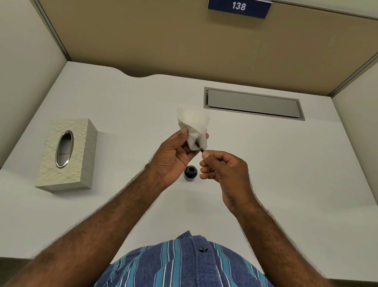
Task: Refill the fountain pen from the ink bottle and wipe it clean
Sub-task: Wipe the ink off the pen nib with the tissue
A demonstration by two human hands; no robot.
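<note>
Left hand is raised over the white desk and its fingers are curled around a crumpled white tissue, with the thumb pressing on one side of the paper. Right hand is just beside it, and its thumb and fingers pinch the fountain pen; only a short dark part of the pen shows between the two hands, and its front end goes into the tissue, so the nib is hidden. Below the hands, between the two wrists, the ink bottle stands upright on the desk with its mouth uncovered. On the left side of the desk, well apart from the hands, a patterned tissue box lies with its oval opening up. At the far side a grey metal flap is set into the desk, and on the partition above it hangs a blue plate with the number 138.
</note>
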